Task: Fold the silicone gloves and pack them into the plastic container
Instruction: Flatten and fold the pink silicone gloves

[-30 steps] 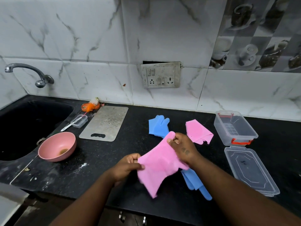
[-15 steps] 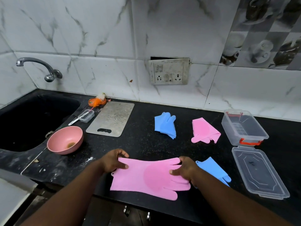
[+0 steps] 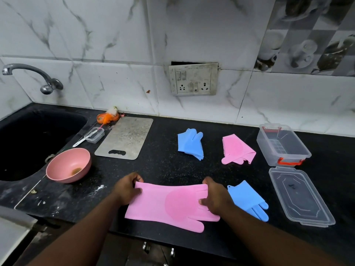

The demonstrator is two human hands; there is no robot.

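Observation:
A pink silicone glove [image 3: 165, 204] lies flat near the front edge of the black counter, fingers pointing right. My left hand [image 3: 127, 189] pinches its cuff end. My right hand [image 3: 215, 196] grips its finger end. A flat blue glove [image 3: 247, 200] lies just right of my right hand. Farther back sit a folded blue glove [image 3: 190, 143] and a folded pink glove [image 3: 237, 150]. The clear plastic container [image 3: 282, 144] with red latches stands open at the right, with no glove in it. Its lid [image 3: 299, 196] lies in front of it.
A pink bowl [image 3: 68, 165] sits left of my hands beside the black sink [image 3: 34, 139]. A grey cutting board [image 3: 125, 138], a small clear box [image 3: 94, 134] and an orange scrubber [image 3: 107, 117] lie behind it. A tap [image 3: 34, 77] juts from the left wall.
The pink glove was held up in the air, then laid flat on the counter. My hands now grip its two ends, and the blue glove beneath has come into view.

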